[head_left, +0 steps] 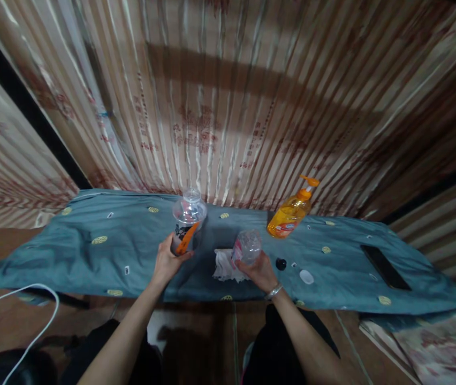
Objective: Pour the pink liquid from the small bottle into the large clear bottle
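- Left hand [167, 263] is wrapped around the lower part of a clear plastic cup [188, 222] with a domed lid and an orange-and-black label. The cup stands upright on the bench [91, 251], which has a teal cloth over it.
- That cup looks thin-walled and light, so I'd guess it flexes if squeezed. Low on the body, where the hand already sits, seems the safest grip. The lid could pop off.
- Right hand [260, 271] is closed on a small crumpled plastic bottle [247, 247], tilted, just above a white tissue [225, 266] lying on the cloth.
- The bottle looks soft and already dented, probably near weightless and a bit slippery. Grabbing around the middle works.
- Nearby: an orange soap dispenser [291, 215] further back, a black cap [280, 263] and a white cap [306, 276] to the right, and a phone [384, 267] well off to the right.
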A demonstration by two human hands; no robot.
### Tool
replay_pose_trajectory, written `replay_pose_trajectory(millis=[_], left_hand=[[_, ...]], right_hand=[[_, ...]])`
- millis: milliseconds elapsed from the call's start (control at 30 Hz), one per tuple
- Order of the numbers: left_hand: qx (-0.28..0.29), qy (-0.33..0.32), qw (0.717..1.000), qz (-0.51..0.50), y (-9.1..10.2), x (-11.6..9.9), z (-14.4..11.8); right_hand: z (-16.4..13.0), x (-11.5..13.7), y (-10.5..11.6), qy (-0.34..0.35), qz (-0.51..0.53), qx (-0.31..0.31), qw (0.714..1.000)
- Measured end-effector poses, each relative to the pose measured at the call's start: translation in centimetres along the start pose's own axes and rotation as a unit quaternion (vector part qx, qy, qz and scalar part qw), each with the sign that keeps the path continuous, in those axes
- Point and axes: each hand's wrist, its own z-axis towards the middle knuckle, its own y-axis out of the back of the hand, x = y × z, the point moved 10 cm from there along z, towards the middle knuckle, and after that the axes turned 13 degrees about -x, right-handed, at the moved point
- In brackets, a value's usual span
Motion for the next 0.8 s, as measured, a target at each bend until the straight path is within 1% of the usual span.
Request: replay_pose_trajectory(millis=[100,233,367,467,567,700,733,767,800], left_hand=[[0.007,0.018,1.000,0.018,-0.5,1.0,0.4],[0.019,0.029,0.999,0.030,-0.8,2.0,0.1],[0.020,0.027,0.999,0.026,-0.9,2.2,0.0],[0.007,0.027,0.999,0.015,-0.5,2.0,0.0],[-0.015,0.023,1.000,-0.004,1.0,1.7,-0.2],[-0.047,0.016,0.998,-0.038,4.7,1.0,-1.7],[-0.043,0.014,0.998,-0.052,5.3,0.6,-2.5],[-0.025,0.008,0.997,-0.070,5.4,0.0,-3.3],[-0.001,-0.001,0.996,-0.090,5.0,-0.9,-4.2]], right_hand=[[-0.1,-0.2,0.1,0.000,-0.012,0.001,1.000],[-0.1,0.2,0.2,0.011,-0.018,0.003,1.000],[-0.1,0.5,0.3,0.005,-0.012,-0.002,1.000],[-0.1,0.5,0.3,-0.001,-0.015,-0.005,1.000],[-0.1,0.2,0.3,-0.006,-0.023,-0.007,1.000],[-0.1,0.1,0.1,-0.010,-0.030,0.008,0.999],[-0.1,0.3,0.0,-0.009,-0.029,0.012,0.999],[-0.1,0.4,0.0,-0.008,-0.026,0.017,0.999],[-0.2,0.7,0.0,-0.007,-0.023,0.023,0.999]])
